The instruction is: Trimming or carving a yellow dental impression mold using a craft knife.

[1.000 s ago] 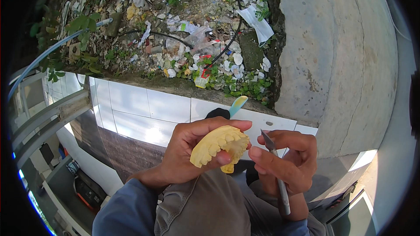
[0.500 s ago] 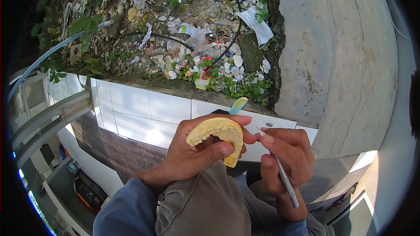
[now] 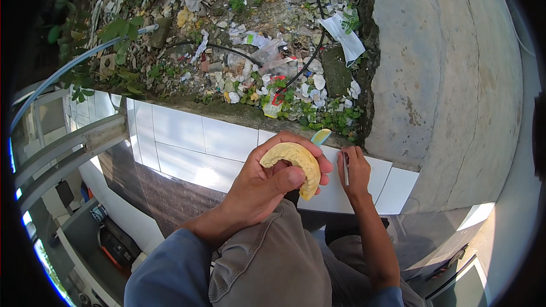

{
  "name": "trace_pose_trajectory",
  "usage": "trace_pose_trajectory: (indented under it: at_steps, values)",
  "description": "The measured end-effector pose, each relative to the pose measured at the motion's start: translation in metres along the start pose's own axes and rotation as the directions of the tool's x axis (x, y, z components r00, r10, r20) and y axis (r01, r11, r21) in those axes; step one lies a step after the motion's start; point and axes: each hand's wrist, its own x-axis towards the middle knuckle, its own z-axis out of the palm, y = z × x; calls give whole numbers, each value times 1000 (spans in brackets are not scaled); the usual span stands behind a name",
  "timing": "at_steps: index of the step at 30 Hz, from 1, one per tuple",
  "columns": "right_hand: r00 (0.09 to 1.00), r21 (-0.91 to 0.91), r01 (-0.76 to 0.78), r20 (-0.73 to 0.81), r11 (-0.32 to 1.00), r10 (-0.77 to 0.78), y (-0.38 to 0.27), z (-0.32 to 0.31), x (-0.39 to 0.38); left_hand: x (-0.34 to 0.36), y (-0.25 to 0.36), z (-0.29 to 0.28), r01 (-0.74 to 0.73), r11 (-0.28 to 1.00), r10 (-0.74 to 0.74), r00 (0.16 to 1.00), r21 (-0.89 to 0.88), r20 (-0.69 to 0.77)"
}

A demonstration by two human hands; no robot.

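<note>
My left hand [image 3: 259,185] grips a yellow plaster dental cast [image 3: 307,165], a horseshoe-shaped arch with tooth shapes along it. The thumb presses inside the curve and the fingers wrap behind. To its right, my right hand [image 3: 355,176] is closed on a slim silver pointed tool [image 3: 346,171], low over the white tiled ledge [image 3: 372,173]. Whether the tool's tip touches the tiles I cannot tell. Beyond my left fingertips sticks up a light blue and yellow rounded blade-like piece [image 3: 321,137]; its lower part is hidden behind the hand.
Past the ledge lies a rubble bed [image 3: 227,68] with litter, weeds, a black cable [image 3: 310,68] and a discarded face mask [image 3: 344,37]. Concrete paving [image 3: 426,91] runs along the right. Metal rails [image 3: 79,142] stand left, and my knee [image 3: 273,261] is below my hands.
My right hand has moved away from the cast, forward to the tiled ledge, taking the pointed tool with it. The cast has turned in my left hand, so its teeth face differently.
</note>
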Motion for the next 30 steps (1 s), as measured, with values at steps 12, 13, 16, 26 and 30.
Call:
trace_pose_trajectory:
  at_steps: [12,13,16,26,30]
  values:
    - [990,282,72,-136,957,-34,-59,-65,26,6,-9,-9,-101,979,105,994,174,-12]
    - [996,385,20,-87,923,14,-64,-70,26,7,-10,-9,-99,979,103,995,176,-13]
    - [985,738,-111,-8,665,172,-77,-73,20,14,-20,-10,-100,973,108,994,206,-28]
    - [896,705,-444,368,553,250,-59,-51,-6,28,-76,-45,168,722,-194,980,671,-36]
    - [888,615,-454,368,644,275,-36,-87,-17,45,-96,-77,-117,-93,230,964,989,136]
